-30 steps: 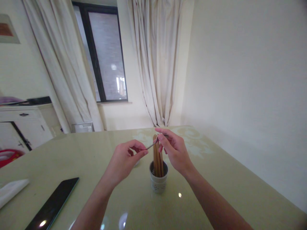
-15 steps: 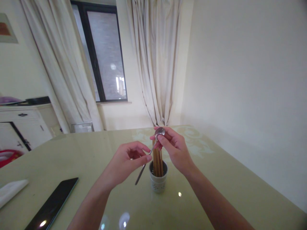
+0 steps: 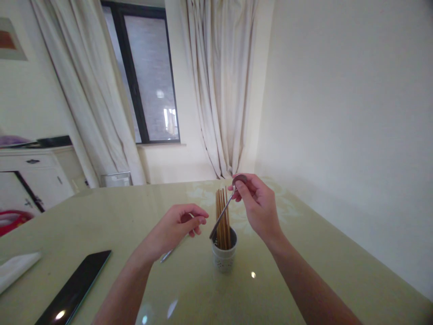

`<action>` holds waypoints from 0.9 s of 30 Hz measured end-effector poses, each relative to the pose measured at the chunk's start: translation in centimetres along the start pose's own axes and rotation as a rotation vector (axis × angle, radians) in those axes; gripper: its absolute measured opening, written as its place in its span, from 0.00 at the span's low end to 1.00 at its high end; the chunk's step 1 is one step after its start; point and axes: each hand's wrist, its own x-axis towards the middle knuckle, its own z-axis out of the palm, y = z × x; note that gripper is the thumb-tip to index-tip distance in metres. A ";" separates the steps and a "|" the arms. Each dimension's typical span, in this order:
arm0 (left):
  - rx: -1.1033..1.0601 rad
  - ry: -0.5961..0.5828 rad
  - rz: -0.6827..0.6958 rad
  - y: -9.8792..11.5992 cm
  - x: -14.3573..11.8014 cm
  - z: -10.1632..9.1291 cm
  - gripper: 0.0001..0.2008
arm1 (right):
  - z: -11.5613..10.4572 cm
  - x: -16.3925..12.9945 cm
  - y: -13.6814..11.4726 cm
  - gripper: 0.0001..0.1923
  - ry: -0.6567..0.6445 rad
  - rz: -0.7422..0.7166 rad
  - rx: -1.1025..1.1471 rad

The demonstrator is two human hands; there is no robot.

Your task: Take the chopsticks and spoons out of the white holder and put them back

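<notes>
My right hand [image 3: 259, 203] pinches a metal spoon [image 3: 223, 211] by its bowl end, between thumb and fingers. The spoon slants down to the left, its handle end by the cup's rim. Below it stands a pale cup [image 3: 224, 262] with a dotted pattern, holding several wooden chopsticks [image 3: 222, 221] upright. To the left of the cup hovers my left hand [image 3: 181, 225], fingers loosely curved and not touching the spoon. A thin metallic rod [image 3: 168, 256], perhaps another utensil's handle, shows beneath my left hand; the hand hides the rest of it.
A dark flat device [image 3: 76, 284], like a phone or tablet, lies on the glossy greenish table [image 3: 111, 216] at the left. Beside it is a white item [image 3: 18, 268]. A wall [image 3: 348, 135] borders the table's right side, and curtains [image 3: 223, 90] hang behind.
My left hand has let go of the spoon's handle and drawn slightly left. My right hand has carried the spoon to the right and a little up. The metallic rod under my left hand now shows.
</notes>
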 end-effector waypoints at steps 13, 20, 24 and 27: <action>0.904 -0.035 -0.389 -11.6 1.6 -0.3 0.08 | -1.6 1.1 3.1 0.09 -0.319 0.162 -0.583; 0.930 -0.026 -0.404 -13.0 1.3 0.0 0.06 | -1.3 0.9 4.1 0.16 -0.428 0.314 -0.781; 0.892 -0.005 -0.383 -12.8 1.4 0.3 0.07 | -1.3 0.7 4.1 0.16 -0.486 0.380 -0.887; 0.844 0.025 -0.351 -11.8 1.8 0.2 0.07 | -1.5 0.6 3.8 0.17 -0.507 0.393 -0.949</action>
